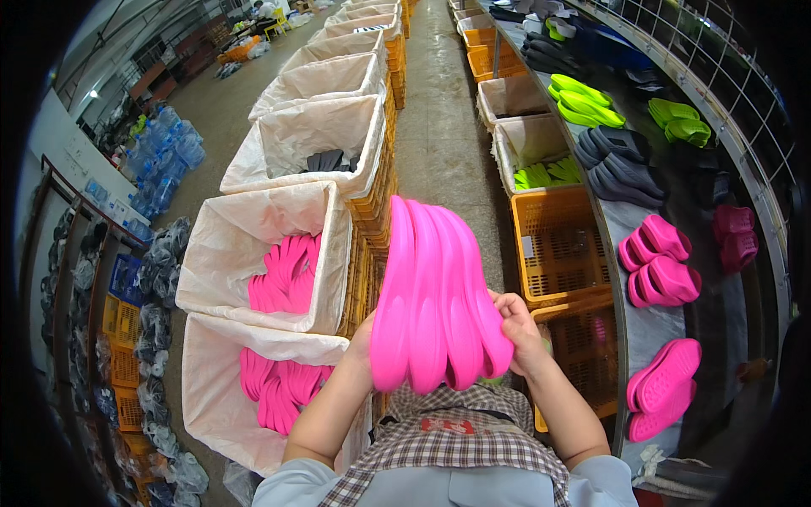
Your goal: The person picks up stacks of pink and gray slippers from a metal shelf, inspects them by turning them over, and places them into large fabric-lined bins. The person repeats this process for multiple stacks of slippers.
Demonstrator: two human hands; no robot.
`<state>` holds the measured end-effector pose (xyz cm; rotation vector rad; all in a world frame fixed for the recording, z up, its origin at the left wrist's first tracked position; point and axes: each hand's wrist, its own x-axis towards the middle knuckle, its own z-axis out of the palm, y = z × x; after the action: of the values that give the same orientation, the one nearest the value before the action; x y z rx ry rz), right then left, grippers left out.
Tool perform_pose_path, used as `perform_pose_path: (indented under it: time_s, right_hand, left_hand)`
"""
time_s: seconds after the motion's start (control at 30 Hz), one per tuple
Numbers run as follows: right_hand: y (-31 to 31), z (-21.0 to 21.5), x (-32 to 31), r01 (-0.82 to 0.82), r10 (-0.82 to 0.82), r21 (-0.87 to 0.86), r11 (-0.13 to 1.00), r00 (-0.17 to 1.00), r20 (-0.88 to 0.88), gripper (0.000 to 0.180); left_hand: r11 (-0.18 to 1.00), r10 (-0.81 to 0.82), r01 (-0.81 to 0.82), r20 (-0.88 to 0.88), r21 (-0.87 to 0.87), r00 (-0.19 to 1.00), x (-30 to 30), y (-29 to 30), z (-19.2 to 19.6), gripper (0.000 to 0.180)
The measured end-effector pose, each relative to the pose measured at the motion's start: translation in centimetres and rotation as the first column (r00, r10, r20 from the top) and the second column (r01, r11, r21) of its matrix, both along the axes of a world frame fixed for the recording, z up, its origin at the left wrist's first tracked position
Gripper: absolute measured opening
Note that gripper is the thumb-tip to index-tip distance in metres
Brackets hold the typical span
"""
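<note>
Between my two hands, in front of my checked apron (456,427), is a row of several bright pink foam slippers (435,296) pressed side by side, long sides upright. My left hand (362,342) grips the left end, its fingers mostly hidden behind the slippers. On the right end my right hand (519,332) is closed, fingers bent against the outermost slipper. Just left of my arms, a white-lined crate (207,372) holds more pink slippers (279,384). Another lined crate (211,262) beyond it also has pink slippers (287,275) inside.
Lined crates on stacked orange baskets run away along the left. To the right, a long bench (646,325) carries pink slippers (663,389), dark slippers (621,165) and lime slippers (583,100). Orange baskets (562,245) stand below its edge. Water bottles (165,156) are piled far left.
</note>
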<state>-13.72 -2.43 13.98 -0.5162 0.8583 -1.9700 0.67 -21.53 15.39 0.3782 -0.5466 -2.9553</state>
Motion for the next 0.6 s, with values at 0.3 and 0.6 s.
perform_pose_path:
  time_s: [0.3, 0.6]
  right_hand:
    - [-0.2, 0.3, 1.3, -0.033, 0.041, 0.111, 0.993, 0.997, -0.066, 0.081]
    - [0.1, -2.4, 2.1, -0.011, 0.033, 0.097, 0.995, 0.973, -0.230, 0.084]
  left_hand:
    - [0.992, 0.027, -0.034, -0.057, -0.124, 0.998, 0.6, -0.7, -1.0, 0.050]
    - [0.969, -0.115, 0.093, -0.082, -0.231, 0.990, 0.8, -2.0, -2.9, 0.083]
